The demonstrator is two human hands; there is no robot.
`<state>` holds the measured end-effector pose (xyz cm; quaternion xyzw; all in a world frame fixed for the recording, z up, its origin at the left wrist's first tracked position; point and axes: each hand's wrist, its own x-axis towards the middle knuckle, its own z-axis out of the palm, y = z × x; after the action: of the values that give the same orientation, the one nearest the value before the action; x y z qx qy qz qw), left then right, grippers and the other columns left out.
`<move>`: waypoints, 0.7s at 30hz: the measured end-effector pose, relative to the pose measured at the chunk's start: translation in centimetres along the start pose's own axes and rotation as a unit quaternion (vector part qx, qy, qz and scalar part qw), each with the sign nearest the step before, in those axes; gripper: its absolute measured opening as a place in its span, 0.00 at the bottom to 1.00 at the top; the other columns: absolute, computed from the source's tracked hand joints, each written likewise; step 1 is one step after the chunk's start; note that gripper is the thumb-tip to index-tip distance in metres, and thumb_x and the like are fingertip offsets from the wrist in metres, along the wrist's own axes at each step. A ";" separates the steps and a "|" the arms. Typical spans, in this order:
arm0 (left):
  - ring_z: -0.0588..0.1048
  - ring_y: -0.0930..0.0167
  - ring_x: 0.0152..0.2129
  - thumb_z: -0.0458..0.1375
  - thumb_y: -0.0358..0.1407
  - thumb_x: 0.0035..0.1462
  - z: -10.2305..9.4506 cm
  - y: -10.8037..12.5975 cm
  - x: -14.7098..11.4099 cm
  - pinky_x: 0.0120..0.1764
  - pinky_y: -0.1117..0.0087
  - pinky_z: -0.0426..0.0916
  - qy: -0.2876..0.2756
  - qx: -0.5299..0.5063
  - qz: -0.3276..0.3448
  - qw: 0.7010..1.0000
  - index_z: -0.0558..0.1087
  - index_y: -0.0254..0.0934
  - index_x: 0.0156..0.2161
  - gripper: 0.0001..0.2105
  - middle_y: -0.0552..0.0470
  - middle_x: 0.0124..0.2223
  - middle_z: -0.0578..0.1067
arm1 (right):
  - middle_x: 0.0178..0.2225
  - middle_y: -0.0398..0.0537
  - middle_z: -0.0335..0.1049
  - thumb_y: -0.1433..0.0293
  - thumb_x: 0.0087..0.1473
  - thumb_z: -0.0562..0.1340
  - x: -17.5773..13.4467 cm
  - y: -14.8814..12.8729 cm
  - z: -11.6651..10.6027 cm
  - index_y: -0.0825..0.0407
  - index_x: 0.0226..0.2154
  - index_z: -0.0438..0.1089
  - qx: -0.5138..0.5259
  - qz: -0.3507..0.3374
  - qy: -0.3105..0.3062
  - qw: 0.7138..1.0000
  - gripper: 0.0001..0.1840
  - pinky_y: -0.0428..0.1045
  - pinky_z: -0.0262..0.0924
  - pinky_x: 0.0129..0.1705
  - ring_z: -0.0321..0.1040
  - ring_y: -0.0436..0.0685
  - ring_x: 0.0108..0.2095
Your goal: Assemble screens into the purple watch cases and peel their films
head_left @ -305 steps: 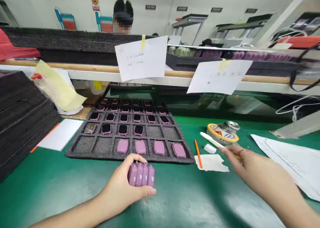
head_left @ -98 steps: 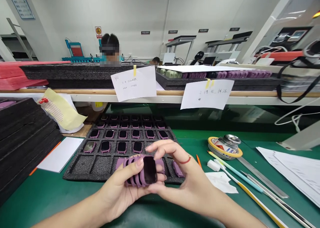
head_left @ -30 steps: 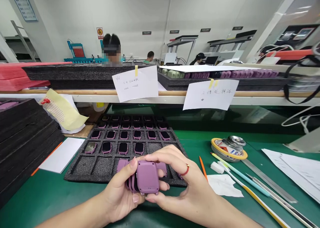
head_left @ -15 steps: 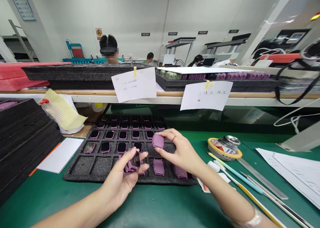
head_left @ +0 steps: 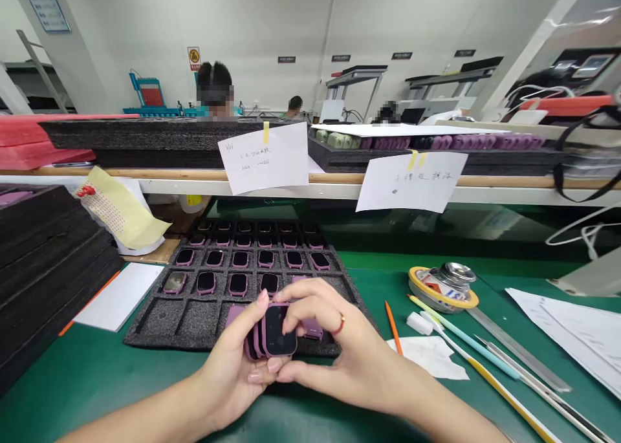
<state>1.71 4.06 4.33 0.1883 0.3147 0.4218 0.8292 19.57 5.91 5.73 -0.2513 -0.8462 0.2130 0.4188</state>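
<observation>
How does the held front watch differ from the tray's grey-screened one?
The front watch is in the left hand, its screen dark; the grey-screened watch lies in the tray, its screen paler. The right hand partly covers the front watch; the grey-screened watch is unobstructed. Both have purple cases.

My right hand (head_left: 354,349) has free passage toward me over the tabletop (head_left: 121,388); the foam tray (head_left: 194,317) and shelf edge (head_left: 334,191) obstruct forward, the toothbrush (head_left: 488,378) rightward.
</observation>
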 end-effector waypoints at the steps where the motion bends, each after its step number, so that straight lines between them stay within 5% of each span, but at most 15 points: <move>1: 0.59 0.84 0.11 0.67 0.50 0.52 0.0 -0.1 -0.1 0.15 0.84 0.51 -0.008 -0.005 -0.006 1.000 0.77 0.26 0.30 0.22 0.53 0.19 0.69 | 0.47 0.50 0.71 0.68 0.50 0.73 -0.1 -0.6 0.2 0.49 0.37 0.68 0.000 0.001 -0.005 1.000 0.15 0.51 0.68 0.47 0.72 0.56 0.44; 4: 0.62 0.84 0.13 0.71 0.47 0.47 0.0 -0.3 -0.2 0.14 0.85 0.48 -0.020 -0.026 -0.011 0.999 0.76 0.28 0.31 0.20 0.51 0.25 0.73 | 0.45 0.49 0.72 0.71 0.54 0.70 -0.3 -1.3 0.4 0.49 0.32 0.68 -0.004 0.003 0.011 1.000 0.08 0.52 0.67 0.48 0.72 0.54 0.41; 10: 0.62 0.84 0.12 0.70 0.47 0.49 0.0 -0.3 -0.3 0.14 0.85 0.48 -0.051 -0.035 -0.021 0.998 0.75 0.28 0.28 0.20 0.53 0.21 0.70 | 0.43 0.51 0.76 0.73 0.57 0.66 0.1 -1.4 0.6 0.50 0.32 0.71 -0.013 -0.022 0.077 0.997 0.03 0.52 0.69 0.45 0.75 0.55 0.39; 13: 0.64 0.83 0.12 0.70 0.46 0.49 0.1 -0.2 -0.2 0.13 0.85 0.47 -0.056 -0.040 -0.022 0.997 0.77 0.27 0.32 0.19 0.50 0.24 0.73 | 0.36 0.50 0.78 0.72 0.58 0.65 0.3 -1.5 0.4 0.50 0.30 0.72 0.022 0.009 0.157 0.987 0.05 0.51 0.72 0.40 0.76 0.56 0.37; 17: 0.66 0.82 0.12 0.71 0.46 0.48 0.3 0.1 -0.4 0.12 0.84 0.46 -0.058 -0.032 -0.031 0.997 0.79 0.28 0.36 0.20 0.44 0.30 0.78 | 0.31 0.47 0.79 0.67 0.60 0.65 0.5 -1.5 -0.5 0.51 0.28 0.70 0.144 0.103 0.258 0.950 0.10 0.45 0.72 0.24 0.74 0.50 0.22; 19: 0.66 0.82 0.12 0.71 0.46 0.47 0.4 0.1 -0.5 0.12 0.84 0.46 -0.064 -0.029 -0.032 0.997 0.79 0.29 0.36 0.19 0.44 0.29 0.78 | 0.31 0.46 0.79 0.65 0.60 0.65 0.6 -1.4 -1.0 0.52 0.28 0.70 0.181 0.126 0.277 0.935 0.10 0.45 0.75 0.27 0.76 0.50 0.22; 21: 0.66 0.82 0.11 0.71 0.46 0.47 0.4 0.1 -0.6 0.12 0.83 0.45 -0.070 -0.025 -0.030 0.997 0.79 0.29 0.36 0.19 0.44 0.29 0.78 | 0.34 0.46 0.80 0.65 0.59 0.67 0.7 -1.2 -1.4 0.51 0.31 0.72 0.186 0.116 0.285 0.933 0.08 0.46 0.78 0.38 0.80 0.53 0.33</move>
<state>1.62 3.63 4.93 0.1869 0.2508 0.3908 0.8657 20.07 5.62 7.59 -0.3158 -0.6011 0.3332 0.6542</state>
